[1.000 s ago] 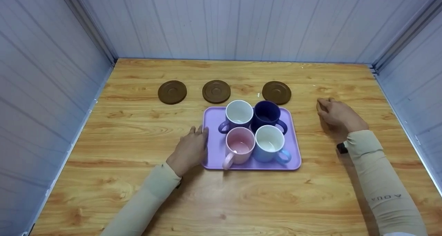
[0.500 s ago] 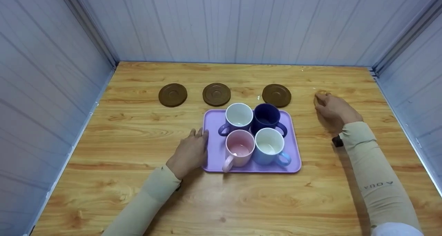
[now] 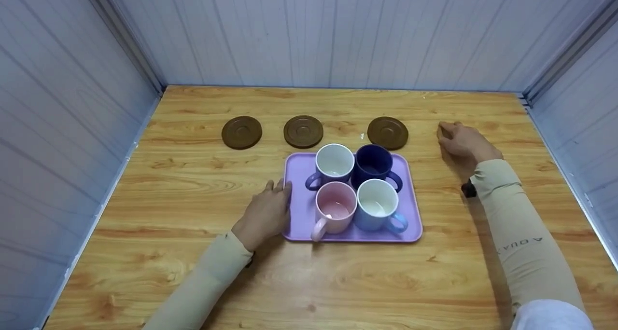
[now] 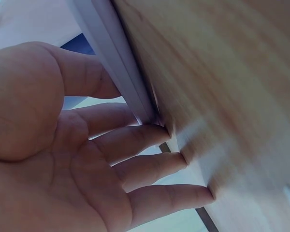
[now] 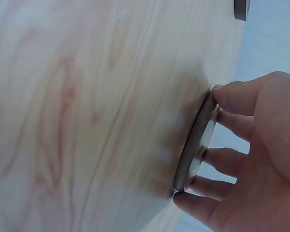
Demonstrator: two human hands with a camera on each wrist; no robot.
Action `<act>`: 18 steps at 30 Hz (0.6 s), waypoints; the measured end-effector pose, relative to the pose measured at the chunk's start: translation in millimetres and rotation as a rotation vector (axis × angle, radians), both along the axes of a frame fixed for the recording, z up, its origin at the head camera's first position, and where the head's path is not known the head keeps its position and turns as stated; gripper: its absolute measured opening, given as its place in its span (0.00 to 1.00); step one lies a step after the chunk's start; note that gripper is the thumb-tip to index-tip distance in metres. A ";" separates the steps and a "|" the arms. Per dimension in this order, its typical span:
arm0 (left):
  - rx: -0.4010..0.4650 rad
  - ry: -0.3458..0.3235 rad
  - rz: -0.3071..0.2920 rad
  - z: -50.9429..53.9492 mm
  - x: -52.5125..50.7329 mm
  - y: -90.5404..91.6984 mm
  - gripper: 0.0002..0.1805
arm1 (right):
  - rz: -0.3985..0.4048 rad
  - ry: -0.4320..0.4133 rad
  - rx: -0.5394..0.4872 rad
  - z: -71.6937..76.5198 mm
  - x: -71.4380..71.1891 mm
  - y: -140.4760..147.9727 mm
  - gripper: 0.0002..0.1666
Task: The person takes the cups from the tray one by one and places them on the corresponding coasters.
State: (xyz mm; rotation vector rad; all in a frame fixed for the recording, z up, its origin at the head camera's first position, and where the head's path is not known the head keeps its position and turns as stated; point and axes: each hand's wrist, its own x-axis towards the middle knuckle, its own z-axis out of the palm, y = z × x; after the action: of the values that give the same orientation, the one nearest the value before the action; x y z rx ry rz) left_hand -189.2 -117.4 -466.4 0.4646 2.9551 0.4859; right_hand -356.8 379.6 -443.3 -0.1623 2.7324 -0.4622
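My right hand is at the table's right side. In the right wrist view its thumb and fingers grip the rim of a dark round coaster low over the wooden surface; from the head view the hand hides it. My left hand rests against the left edge of a purple tray. In the left wrist view its thumb and forefinger touch the tray's side, and other extended fingertips meet the tabletop. On the tray stand a white-lined mug, a navy mug, a pink mug and a light blue mug.
Behind the tray lie a left brown coaster, a middle one and a right coaster, the last close to the tray's far edge. Pale panel walls enclose the wooden table at the back and sides.
My right hand has slid away from me and slightly left across the table. The left hand stays at the tray, and the mugs keep their places on it.
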 end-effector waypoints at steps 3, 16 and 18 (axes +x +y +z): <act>0.000 0.009 -0.005 0.2 0.8 -0.9 0.27 | -0.005 0.000 -0.002 -0.2 -2.5 -1.8 0.41; 0.001 -0.043 0.004 0.0 -1.7 -0.4 0.28 | 0.018 0.043 0.000 -5.0 -6.5 0.1 0.40; -0.002 -0.034 0.001 0.0 -1.6 -0.3 0.28 | 0.018 0.046 -0.003 -5.9 -6.6 0.7 0.40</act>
State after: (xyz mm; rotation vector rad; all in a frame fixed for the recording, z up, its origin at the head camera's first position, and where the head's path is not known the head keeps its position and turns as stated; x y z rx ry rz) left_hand -190.8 -117.7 -466.4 0.4498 2.9233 0.4860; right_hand -363.4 380.3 -449.2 -0.2001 2.7732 -0.4637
